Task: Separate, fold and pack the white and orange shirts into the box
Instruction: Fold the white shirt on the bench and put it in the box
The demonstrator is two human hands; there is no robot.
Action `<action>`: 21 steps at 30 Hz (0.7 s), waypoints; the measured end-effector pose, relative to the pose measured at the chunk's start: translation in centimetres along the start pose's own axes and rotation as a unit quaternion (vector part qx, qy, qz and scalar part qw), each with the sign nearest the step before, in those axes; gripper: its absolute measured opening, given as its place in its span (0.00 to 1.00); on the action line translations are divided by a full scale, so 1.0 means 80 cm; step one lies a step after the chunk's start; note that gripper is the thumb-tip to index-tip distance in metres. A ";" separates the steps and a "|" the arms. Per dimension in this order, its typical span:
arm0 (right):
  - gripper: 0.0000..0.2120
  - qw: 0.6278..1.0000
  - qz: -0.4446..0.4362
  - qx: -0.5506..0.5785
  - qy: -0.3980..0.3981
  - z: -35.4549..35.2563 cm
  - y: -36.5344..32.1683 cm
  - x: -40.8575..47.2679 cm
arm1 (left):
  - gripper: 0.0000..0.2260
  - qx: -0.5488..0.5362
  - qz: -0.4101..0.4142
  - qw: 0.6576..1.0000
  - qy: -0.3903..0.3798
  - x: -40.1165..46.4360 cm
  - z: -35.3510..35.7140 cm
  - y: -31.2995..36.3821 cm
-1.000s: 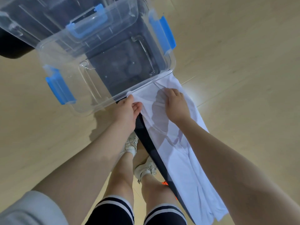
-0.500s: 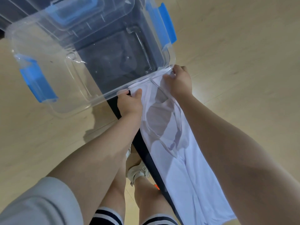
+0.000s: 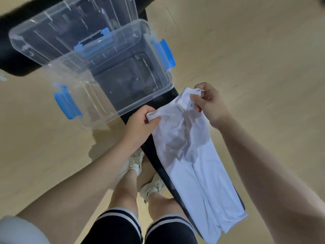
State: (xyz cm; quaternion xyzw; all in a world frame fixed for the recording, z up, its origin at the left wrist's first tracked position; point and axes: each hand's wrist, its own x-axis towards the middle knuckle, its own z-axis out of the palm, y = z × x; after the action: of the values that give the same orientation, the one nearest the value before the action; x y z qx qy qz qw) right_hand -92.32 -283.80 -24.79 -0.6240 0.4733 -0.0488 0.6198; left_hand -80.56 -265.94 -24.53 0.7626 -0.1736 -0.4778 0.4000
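The white shirt (image 3: 193, 169) hangs lengthwise over a narrow dark table (image 3: 158, 161), its lower end trailing toward the near right. My left hand (image 3: 140, 124) pinches one top corner of it. My right hand (image 3: 209, 103) pinches the other top corner, held a little higher and further right. A clear plastic box (image 3: 112, 113) with blue latches stands open just beyond my hands, with nothing inside. A sliver of orange (image 3: 185, 216) peeks from under the table edge; the orange shirt is otherwise hidden.
The box's clear lid (image 3: 52, 32) with a blue clip lies behind it on the dark table top. Light wooden floor (image 3: 255, 59) surrounds the table. My legs and white shoes (image 3: 151, 187) stand close to the table's near left side.
Both hands have lifted the shirt's top edge off the box rim and drawn it back toward me and to the right. The view has pulled back, showing more of the box and lid.
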 end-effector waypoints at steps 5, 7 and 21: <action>0.08 0.999 -0.004 -0.039 0.003 0.023 -0.041 -0.008 | 0.03 0.060 0.057 0.995 0.051 -0.012 -0.038 0.018; 0.06 0.998 -0.006 -0.061 0.013 0.041 -0.054 0.000 | 0.03 0.080 0.067 0.991 0.088 -0.008 -0.053 0.021; 0.09 0.928 -0.109 -0.353 0.038 0.002 0.078 -0.082 | 0.03 0.153 0.077 0.985 0.002 -0.066 0.042 -0.075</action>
State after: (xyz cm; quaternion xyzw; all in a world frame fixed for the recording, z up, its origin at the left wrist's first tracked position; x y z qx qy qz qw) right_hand -99.07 -278.04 -26.47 -0.8480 0.4124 0.0310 0.3315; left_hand -86.71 -260.29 -26.82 0.8002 -0.3018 -0.4115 0.3150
